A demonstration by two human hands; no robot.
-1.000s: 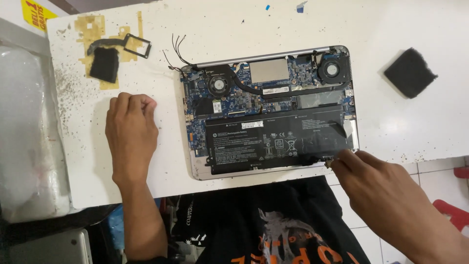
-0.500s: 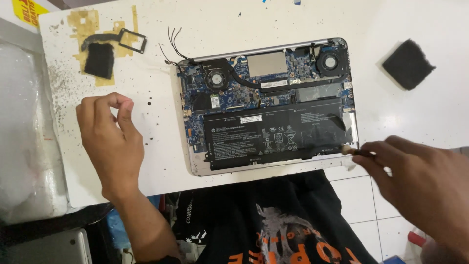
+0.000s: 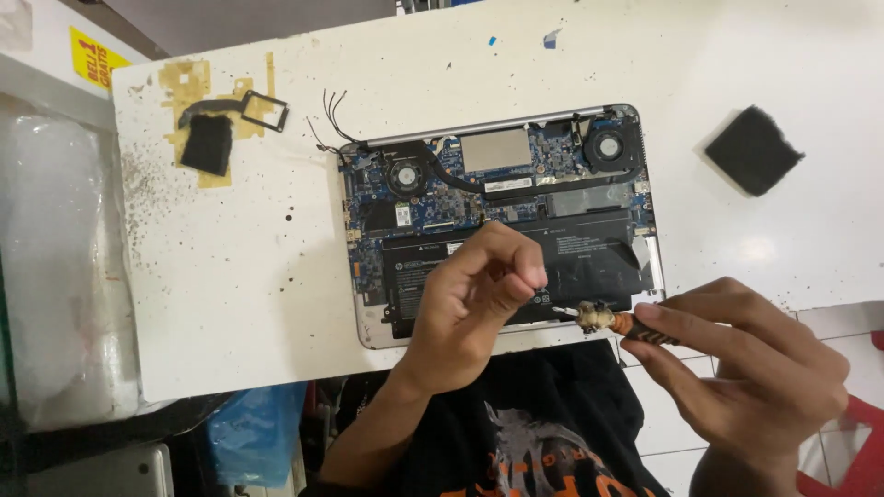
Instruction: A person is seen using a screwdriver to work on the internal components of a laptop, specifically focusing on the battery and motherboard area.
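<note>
An opened laptop [image 3: 502, 198] lies bottom-up on the white table [image 3: 276, 276], showing its blue circuit board, two fans and a long black battery [image 3: 589, 258]. My right hand [image 3: 746, 368] grips a small screwdriver [image 3: 612, 322] with an orange and black handle, its tip pointing left over the laptop's near edge. My left hand [image 3: 479, 294] hovers over the battery with thumb and fingers pinched together right at the screwdriver's tip. Whether a screw sits between the fingers is too small to tell.
A black foam square [image 3: 753, 149] lies at the right of the table. At the far left are a black pad [image 3: 207, 144] on brown tape and a small black frame [image 3: 264, 110]. Thin black wires [image 3: 330, 115] stick out by the laptop's corner. A blue bag [image 3: 253, 433] hangs below the table edge.
My left hand has left the bare table at the left and come across onto the laptop, fingers pinching at the screwdriver's tip. My right hand has drawn back slightly with the screwdriver.
</note>
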